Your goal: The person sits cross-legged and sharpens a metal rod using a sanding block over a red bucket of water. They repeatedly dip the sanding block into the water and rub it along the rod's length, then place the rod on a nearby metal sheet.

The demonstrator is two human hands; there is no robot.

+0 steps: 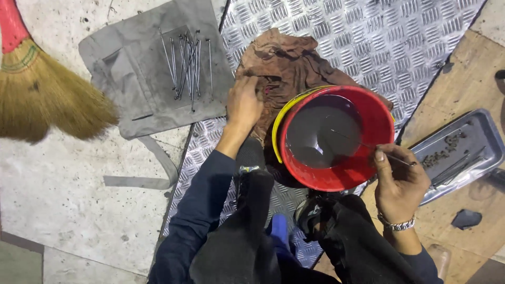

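1. Head view: the person's right hand has its fingers pinched shut on a thin, long metal spoke. The spoke runs from the fingertips out to the left, over the dark grey liquid inside the round red plastic bucket.
2. Just right of those fingers, the spoke's short end pokes out toward a shallow rectangular metal tray. The tray holds small dark bits and a few more thin rods, and lies on a brown wooden board.
3. A silver chain bracelet sits on the right wrist, below the fingers.
4. The left hand rests palm down on a crumpled brown cloth rag. Its fingers are curled loosely onto the cloth, touching it; whether they grip a fold cannot be told.
5. The rag lies behind and to the left of the bucket, partly under its yellow-edged rim, on a ribbed silver metal floor plate.
6. Up and to the left of the left fingers, a bundle of thin metal spokes lies on a flat grey cloth sheet.
7. Far left of those fingers, a straw broom with a red handle lies on the pale concrete floor.
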